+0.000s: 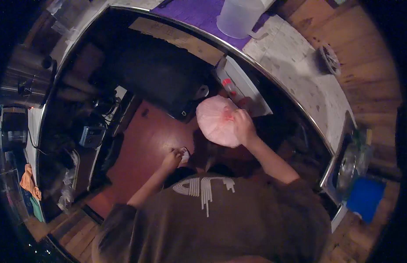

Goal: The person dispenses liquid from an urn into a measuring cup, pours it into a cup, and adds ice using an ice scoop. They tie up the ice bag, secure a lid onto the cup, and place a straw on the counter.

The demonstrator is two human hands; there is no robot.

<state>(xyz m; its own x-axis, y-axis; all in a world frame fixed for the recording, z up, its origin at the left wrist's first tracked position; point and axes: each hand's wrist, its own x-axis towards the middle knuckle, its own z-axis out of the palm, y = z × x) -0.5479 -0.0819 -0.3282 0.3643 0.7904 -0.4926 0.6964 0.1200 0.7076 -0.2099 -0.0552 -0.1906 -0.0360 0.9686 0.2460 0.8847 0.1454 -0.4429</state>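
My right hand (244, 126) is closed on the gathered top of a pale pink plastic bag (214, 120), which looks full and rounded; its contents are hidden. Lower and to the left, my left hand (171, 159) has its fingers closed at a small white thing (184, 154) with a dark edge. What that thing is, I cannot make out. Just beyond the pink bag, a clear bottle with a red cap (228, 83) lies against a white panel or tray (249, 85).
Reddish floor (138, 149) lies below my left hand. A large black case (155, 74) stands ahead. Along the far counter are a translucent pitcher (239, 19) on purple cloth and a small round container (329, 59). A blue item (366, 198) is at right, an orange cloth (30, 182) at left.
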